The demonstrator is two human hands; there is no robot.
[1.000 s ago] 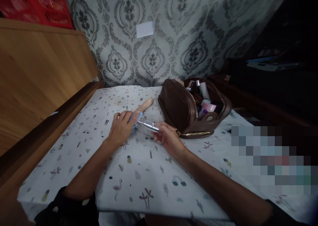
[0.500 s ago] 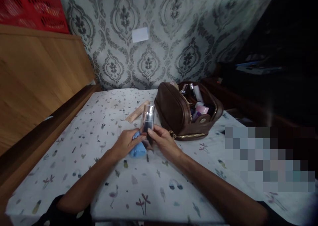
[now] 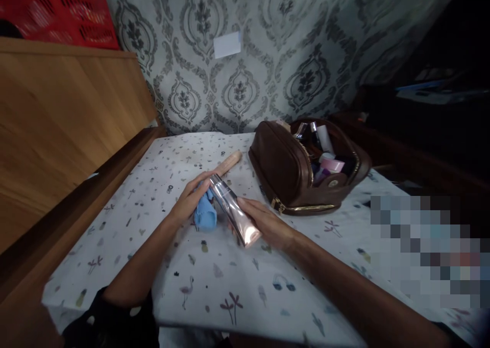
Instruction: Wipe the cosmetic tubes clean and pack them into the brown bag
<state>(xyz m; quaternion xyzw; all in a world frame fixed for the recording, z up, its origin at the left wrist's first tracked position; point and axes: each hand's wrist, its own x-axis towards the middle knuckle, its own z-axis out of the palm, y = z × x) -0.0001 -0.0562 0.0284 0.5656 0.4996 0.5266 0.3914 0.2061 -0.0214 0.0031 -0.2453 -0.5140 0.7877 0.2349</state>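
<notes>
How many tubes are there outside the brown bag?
2. The shiny tube is in the right hand; the peach tube lies on the tablecloth just beyond the left hand. The pixelated patch at the right could hide more.

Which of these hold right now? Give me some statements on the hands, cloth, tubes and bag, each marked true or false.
1. The right hand holds a metallic tube. True.
2. The left hand holds a red cloth. False: it holds a blue cloth.
3. A beige tube lies on the tablecloth. True.
4. The brown bag is fully zipped shut. False: its top is open, showing a pink item inside.
</notes>
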